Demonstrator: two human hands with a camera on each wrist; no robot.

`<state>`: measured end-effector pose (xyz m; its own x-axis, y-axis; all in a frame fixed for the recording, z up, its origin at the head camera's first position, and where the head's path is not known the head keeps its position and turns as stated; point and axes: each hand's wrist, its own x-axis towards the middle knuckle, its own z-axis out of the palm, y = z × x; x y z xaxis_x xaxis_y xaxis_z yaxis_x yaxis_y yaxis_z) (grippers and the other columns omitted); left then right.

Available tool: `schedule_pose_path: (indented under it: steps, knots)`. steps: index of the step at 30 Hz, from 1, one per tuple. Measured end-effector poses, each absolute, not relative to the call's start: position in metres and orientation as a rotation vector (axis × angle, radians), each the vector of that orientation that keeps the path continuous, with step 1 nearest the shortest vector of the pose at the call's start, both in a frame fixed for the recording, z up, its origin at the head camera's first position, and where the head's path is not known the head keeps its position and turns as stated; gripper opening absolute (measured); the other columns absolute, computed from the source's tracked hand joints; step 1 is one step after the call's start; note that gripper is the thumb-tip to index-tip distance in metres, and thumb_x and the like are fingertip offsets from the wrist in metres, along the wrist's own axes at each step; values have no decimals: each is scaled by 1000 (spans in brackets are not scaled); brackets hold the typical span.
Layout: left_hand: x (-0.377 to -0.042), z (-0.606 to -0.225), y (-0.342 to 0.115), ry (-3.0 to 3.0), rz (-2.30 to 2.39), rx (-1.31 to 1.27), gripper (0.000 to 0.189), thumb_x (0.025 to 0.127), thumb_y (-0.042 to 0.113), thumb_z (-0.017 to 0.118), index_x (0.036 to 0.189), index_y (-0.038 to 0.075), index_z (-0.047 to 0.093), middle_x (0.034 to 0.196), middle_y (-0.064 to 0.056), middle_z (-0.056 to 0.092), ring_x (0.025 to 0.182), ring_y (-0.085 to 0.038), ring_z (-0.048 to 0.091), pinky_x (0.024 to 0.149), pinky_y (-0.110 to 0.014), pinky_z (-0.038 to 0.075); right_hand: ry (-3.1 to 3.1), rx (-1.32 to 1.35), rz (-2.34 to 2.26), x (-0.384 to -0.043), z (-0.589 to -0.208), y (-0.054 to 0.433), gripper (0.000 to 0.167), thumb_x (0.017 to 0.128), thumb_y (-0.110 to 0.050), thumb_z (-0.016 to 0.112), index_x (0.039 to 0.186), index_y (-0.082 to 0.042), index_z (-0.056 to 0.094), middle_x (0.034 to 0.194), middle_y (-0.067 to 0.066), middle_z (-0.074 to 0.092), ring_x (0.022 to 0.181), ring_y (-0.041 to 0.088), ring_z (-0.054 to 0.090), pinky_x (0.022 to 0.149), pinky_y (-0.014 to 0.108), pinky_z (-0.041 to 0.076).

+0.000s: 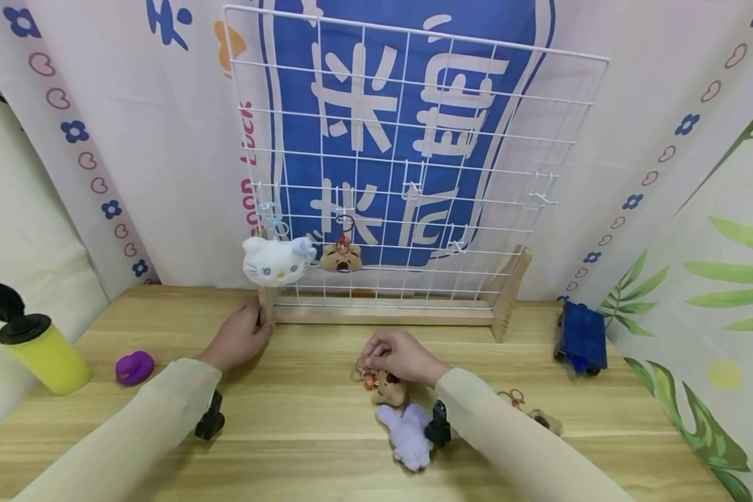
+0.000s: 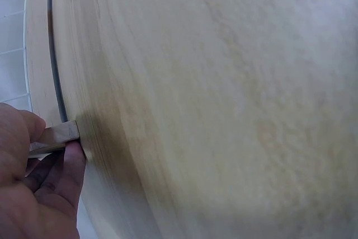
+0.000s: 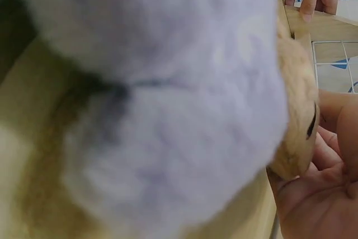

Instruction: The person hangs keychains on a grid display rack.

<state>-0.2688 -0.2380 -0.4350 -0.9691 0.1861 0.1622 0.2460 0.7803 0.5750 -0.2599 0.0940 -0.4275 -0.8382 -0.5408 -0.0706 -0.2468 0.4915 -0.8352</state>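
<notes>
At the left end of the grid stand, my left hand (image 1: 238,338) grips the wooden foot (image 2: 60,133) between thumb and fingers. My right hand (image 1: 404,355) pinches the ring end of a brown bear keychain (image 1: 389,390) at the table's middle. Just below it lies a lilac plush (image 1: 409,436), which fills much of the right wrist view. On the white wire grid (image 1: 376,148) hang a white cat plush (image 1: 276,262) with a light-blue bow and another brown bear keychain (image 1: 341,259). Several bare white hooks (image 1: 412,189) sit further right on the grid.
Under my right forearm, another brown keychain (image 1: 544,421) lies partly hidden. A blue cart-like object (image 1: 582,338) stands at the right. Toward the left are a purple ring-shaped object (image 1: 134,368) and a yellow bottle (image 1: 50,359) with a black lid. A printed curtain hangs behind.
</notes>
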Motion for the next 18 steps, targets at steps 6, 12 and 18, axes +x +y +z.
schedule_pose_path:
  steps: [6, 12, 18]
  knots:
    - [-269, -435, -238, -2862, -940, -356, 56, 102, 8, 57, 146, -19, 36, 118, -36, 64, 88, -29, 63, 71, -40, 53, 2394, -578, -1336, -260, -429, 98, 11, 98, -6, 70, 107, 0, 75, 96, 14, 78, 80, 7, 68, 75, 19, 56]
    - [-268, -436, -238, -2864, -963, -344, 55, 102, 7, 57, 146, -18, 36, 110, -30, 65, 84, -26, 60, 67, -36, 50, 2307, -456, -1455, -260, -431, 100, 11, 100, -7, 68, 106, 1, 73, 103, 15, 80, 86, 10, 75, 80, 23, 61]
    - [-268, -435, -237, -2869, -947, -345, 55, 102, 7, 58, 146, -18, 36, 114, -33, 66, 86, -27, 62, 69, -38, 52, 2209, -456, -1561, -261, -432, 104, 15, 101, -5, 65, 110, 5, 69, 109, 19, 79, 91, 11, 76, 87, 26, 61]
